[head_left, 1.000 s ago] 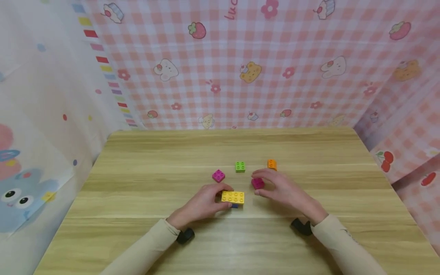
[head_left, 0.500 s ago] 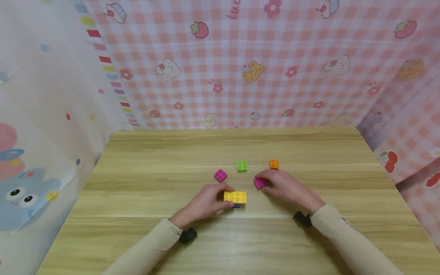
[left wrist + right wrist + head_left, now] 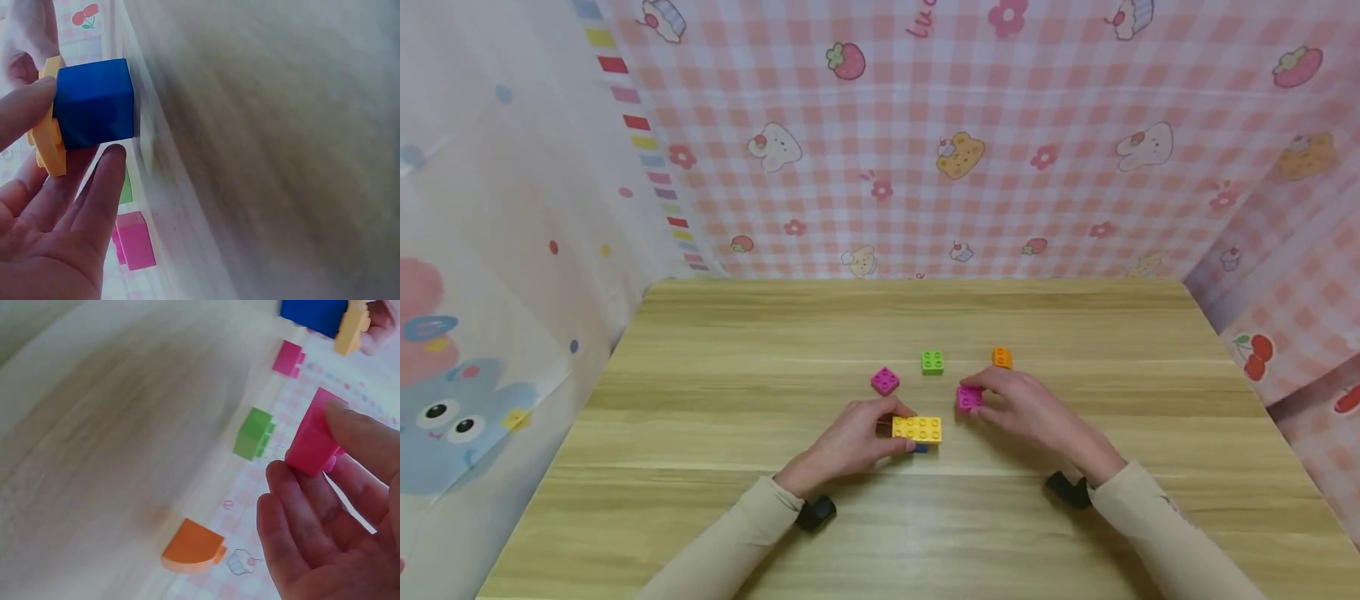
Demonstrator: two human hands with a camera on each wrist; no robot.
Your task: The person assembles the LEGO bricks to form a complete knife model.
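My left hand (image 3: pixel 853 442) grips a yellow toy building brick (image 3: pixel 917 429), flat and two studs wide, between thumb and fingers. Under it sits a taller blue brick (image 3: pixel 97 103), mostly hidden from above in the head view. To the right, my right hand (image 3: pixel 1037 412) pinches a magenta brick (image 3: pixel 969 398) between thumb and fingertips. The right wrist view shows the thumb flat on one side of this magenta brick (image 3: pixel 315 434), its studs facing away from the table. A small gap separates the two held pieces.
Behind the hands, a second magenta brick (image 3: pixel 885 381), a green brick (image 3: pixel 932 362) and an orange brick (image 3: pixel 1002 357) with a curved side (image 3: pixel 192 547) stand on the wooden table (image 3: pixel 760 333). A pink checked cloth (image 3: pixel 820 167) hangs beyond the far edge.
My right thumb and fingers, spread around the magenta brick a second ago, have come together on it, and the brick has turned slightly. My left hand keeps its grip on the yellow brick.
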